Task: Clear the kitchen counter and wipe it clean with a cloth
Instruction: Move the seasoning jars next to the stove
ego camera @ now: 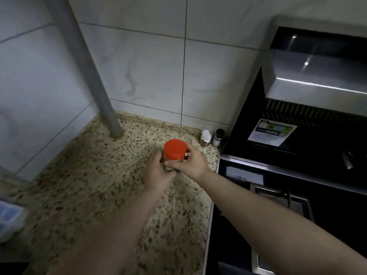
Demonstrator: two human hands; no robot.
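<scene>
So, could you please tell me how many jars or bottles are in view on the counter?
3: a red-lidded jar held by both hands mid-counter, and a white-capped bottle beside a black-capped bottle at the back wall. Others may be hidden.

A grey pipe (93, 76) runs down the tiled wall (151, 62) into the back corner. To the right stands a black stove (297, 155) with a white sticker (272, 134) on its dark back panel, under a steel range hood (317, 66). A pale plastic container (10, 217) shows at the left edge, too blurred to make out further.
</scene>
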